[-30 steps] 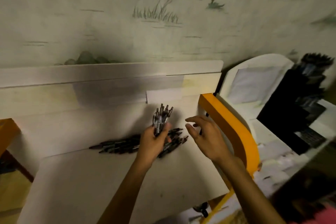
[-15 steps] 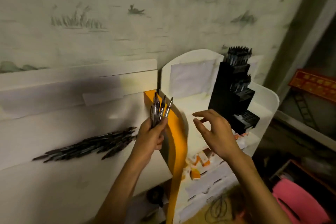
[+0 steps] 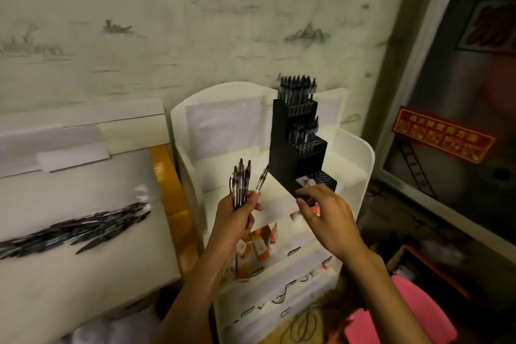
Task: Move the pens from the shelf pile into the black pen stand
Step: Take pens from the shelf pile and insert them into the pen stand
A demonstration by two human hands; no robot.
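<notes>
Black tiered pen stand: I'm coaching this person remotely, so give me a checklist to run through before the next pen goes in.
1. Left hand grips the bunch of dark clip pens upright: ok.
2. One pen with a clear barrel leans apart from the bunch, easy to pick: ok.
3. Right hand holds nothing, fingers relaxed: ok.
4. Black tiered pen stand stands upright on the white display rack: ok.
5. Lowest tier shows open holes: ok; upper two tiers hold pens already.
6. Loose pile of dark pens on the pale shelf is used up: not ok.
</notes>
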